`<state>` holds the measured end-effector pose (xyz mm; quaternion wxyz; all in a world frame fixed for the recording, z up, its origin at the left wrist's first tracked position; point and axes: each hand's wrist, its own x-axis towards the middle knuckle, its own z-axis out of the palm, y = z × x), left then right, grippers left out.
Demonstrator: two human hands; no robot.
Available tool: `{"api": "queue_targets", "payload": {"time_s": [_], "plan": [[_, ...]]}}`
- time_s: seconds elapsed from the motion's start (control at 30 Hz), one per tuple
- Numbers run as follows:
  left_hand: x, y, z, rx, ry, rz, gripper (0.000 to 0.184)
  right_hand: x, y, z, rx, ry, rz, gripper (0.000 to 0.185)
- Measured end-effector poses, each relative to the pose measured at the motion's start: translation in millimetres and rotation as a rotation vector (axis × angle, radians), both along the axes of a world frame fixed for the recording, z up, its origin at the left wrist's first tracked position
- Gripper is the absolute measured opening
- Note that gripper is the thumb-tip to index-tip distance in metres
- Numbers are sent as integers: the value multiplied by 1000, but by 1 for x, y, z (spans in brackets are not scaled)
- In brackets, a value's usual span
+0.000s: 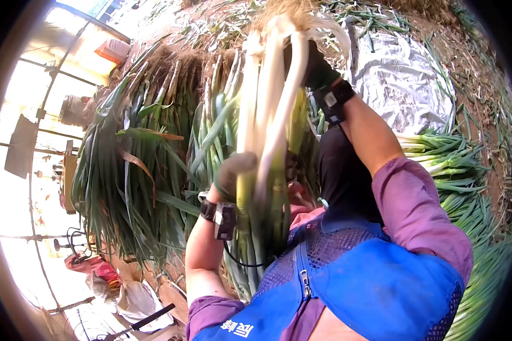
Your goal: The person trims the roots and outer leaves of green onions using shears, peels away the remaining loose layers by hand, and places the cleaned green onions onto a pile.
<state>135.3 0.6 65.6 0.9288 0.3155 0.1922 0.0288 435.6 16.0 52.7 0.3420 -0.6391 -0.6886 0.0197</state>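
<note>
A bunch of long green onions (273, 85) stands upright in front of my chest, white shanks and pale roots at the top, green leaves hanging below. Wrapped round its left side, lower down the stalks, is my gloved left hand (234, 171), closed on the bunch. My right hand (317, 67), in a dark glove, is raised near the root end on the right side; its fingers are partly hidden behind the white shanks, where they seem to grip them. Each wrist carries a strapped black device. Close behind the bunch, on the left, lies a big pile of green onions (136, 159).
More green onions with pale stalks (466, 199) lie along the right side. A crumpled white sheet (404, 79) covers soil strewn with leaf scraps. At the lower left are a red bag (96, 267) and a whitish sack (139, 304), beside a bright framed wall.
</note>
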Motion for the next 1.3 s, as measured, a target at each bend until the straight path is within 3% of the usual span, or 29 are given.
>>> {"api": "queue_targets", "payload": {"time_s": [0.1,0.2,0.27,0.3,0.37,0.4,0.43,0.47,0.5,0.6,0.67,0.83,0.9,0.97,1.07,1.13,1.17,1.2,1.23,1.27,1.3], "plan": [[-15,11,-6,55,19,74,87,-6,-30,6,-40,260,180,36],[-22,19,-8,88,16,113,87,-12,-75,-19,-75,1217,602,58],[-22,19,-2,47,-15,100,87,2,-92,-29,-31,1386,662,66],[-20,17,-1,24,-30,91,87,4,-92,-34,54,1191,519,78],[-18,17,-11,-4,-35,66,87,-16,-79,-62,350,388,-17,86],[-15,16,-10,9,-13,52,87,-17,-61,-79,418,240,-4,95],[-11,14,-9,27,6,39,87,-22,-45,-88,413,160,14,91],[-11,9,-8,-16,59,42,88,-27,-35,-91,363,137,21,88],[-11,8,-7,-81,-9,-32,71,-29,-26,-91,295,143,21,84],[-31,10,-23,58,261,-11,60,-24,-11,-85,148,167,-7,73],[-33,8,-18,6,130,-48,55,-19,1,-77,86,171,-31,67],[-43,1,-11,-118,84,92,65,11,21,-59,-4,155,-151,51],[-30,6,-12,-70,38,-23,83,36,22,-50,-7,149,-239,45],[-24,0,4,-98,65,4,86,76,18,-42,3,153,-359,41],[-72,25,-34,392,116,-136,43,162,-6,-22,100,218,-621,36],[-103,39,-70,1006,-83,-201,25,232,-38,-4,229,294,-799,34],[-117,41,-89,1437,-313,-216,21,262,-60,4,288,331,-886,34],[-109,21,-45,1416,-162,-115,14,292,-83,7,299,339,-954,34],[-107,17,-34,699,373,-101,23,314,-105,6,250,325,-1007,35],[-103,19,-34,607,425,-64,30,329,-124,2,153,282,-1032,36],[-96,23,-33,518,475,-29,37,346,-145,-7,-134,69,-1006,31]]}}
